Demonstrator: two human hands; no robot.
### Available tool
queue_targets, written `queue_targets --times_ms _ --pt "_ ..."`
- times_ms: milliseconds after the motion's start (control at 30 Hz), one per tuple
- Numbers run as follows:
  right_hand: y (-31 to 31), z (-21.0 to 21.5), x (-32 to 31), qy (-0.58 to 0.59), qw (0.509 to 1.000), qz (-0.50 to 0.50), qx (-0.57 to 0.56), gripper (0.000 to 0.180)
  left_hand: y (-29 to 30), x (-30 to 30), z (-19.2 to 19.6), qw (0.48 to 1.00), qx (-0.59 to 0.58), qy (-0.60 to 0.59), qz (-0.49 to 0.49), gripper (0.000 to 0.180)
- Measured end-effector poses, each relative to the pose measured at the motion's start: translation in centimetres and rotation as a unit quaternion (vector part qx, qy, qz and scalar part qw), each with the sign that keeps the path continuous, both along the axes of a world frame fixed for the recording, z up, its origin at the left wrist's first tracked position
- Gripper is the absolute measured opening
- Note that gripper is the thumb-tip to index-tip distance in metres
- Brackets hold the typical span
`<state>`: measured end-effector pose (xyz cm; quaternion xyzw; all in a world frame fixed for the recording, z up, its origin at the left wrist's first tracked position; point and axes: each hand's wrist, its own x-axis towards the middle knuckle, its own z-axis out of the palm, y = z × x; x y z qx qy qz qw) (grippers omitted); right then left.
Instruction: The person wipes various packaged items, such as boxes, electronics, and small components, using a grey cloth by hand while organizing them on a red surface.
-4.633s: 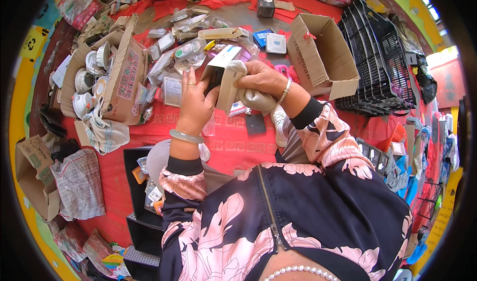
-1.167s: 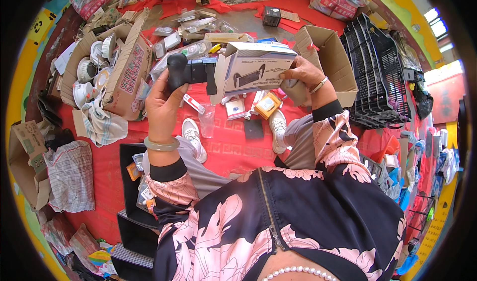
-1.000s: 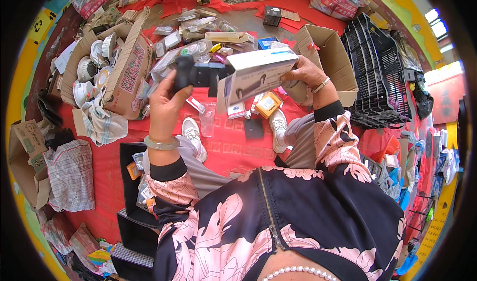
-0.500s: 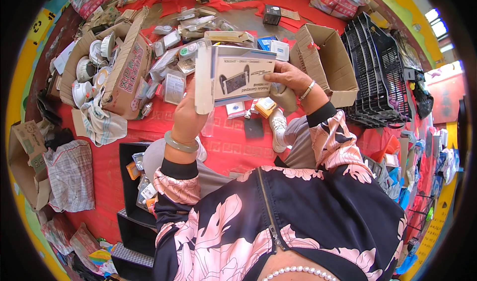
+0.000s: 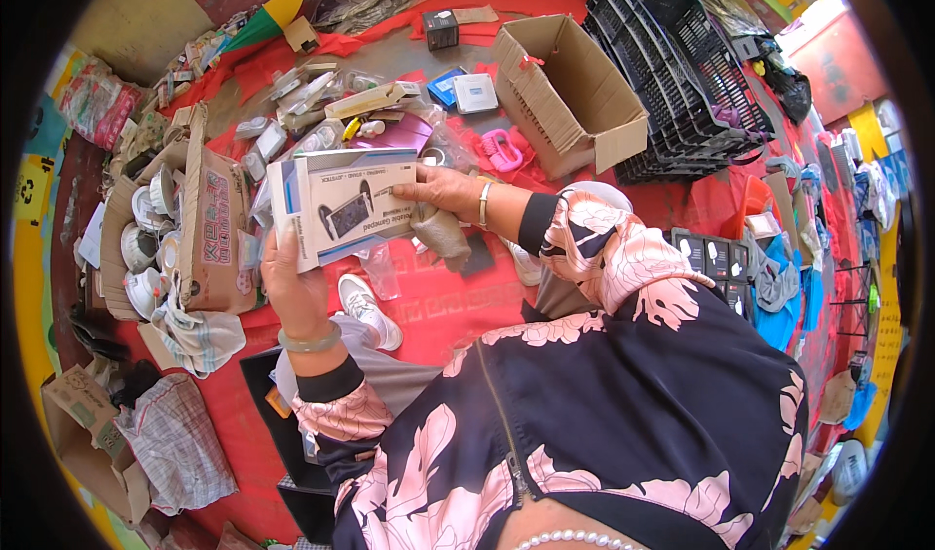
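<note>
Between my hands is a flat white-and-blue gamepad box [image 5: 358, 221], tilted, with a dark controller pictured on its face. My left hand [image 5: 292, 279], with a bangle at the wrist, grips its left end and lower corner. The fingers of my right hand [image 5: 443, 192] rest on its right end and also hold a crumpled tan cloth [image 5: 443, 237], which hangs below. Just beyond the box lie loose packets and small boxes, a purple sheet [image 5: 404, 133] among them.
At left stands a carton [image 5: 216, 229] of white round fittings, a striped cloth [image 5: 200, 341] at its corner. An open cardboard box [image 5: 575, 92] and stacked black crates [image 5: 682, 83] stand at right. Black trays [image 5: 261, 394] sit by my left leg; small black boxes [image 5: 716, 258] lie at right.
My view has turned, and the scene is shifted leftward in it. The gamepad box is tilted more and lower in the picture. Both hands still hold it, the cloth still in the right one.
</note>
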<state>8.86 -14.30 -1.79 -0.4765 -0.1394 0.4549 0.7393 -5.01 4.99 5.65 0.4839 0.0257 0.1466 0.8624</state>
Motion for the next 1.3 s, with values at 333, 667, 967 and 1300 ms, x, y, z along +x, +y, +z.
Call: queue_targets --times_ms 333,667,967,1300 --pt "0.8 1.2 -0.1 0.055 0.996 -0.023 0.059 0.046 -1.4 2.0 -0.3 0.964 -0.182 0.007 0.195 0.047" --pt "0.2 1.0 1.3 -0.001 0.997 -0.041 0.059 0.039 -0.9 2.0 -0.6 0.951 0.274 0.01 0.145 0.053" --pt "-0.7 0.7 2.5 0.039 0.993 -0.012 0.108 0.041 -0.8 0.9 -1.0 0.996 0.063 -0.064 0.001 0.071" --pt "0.5 -0.4 -0.1 0.172 0.961 0.181 0.116 0.053 -3.6 2.2 -2.0 0.966 0.216 0.02 -0.14 0.132"
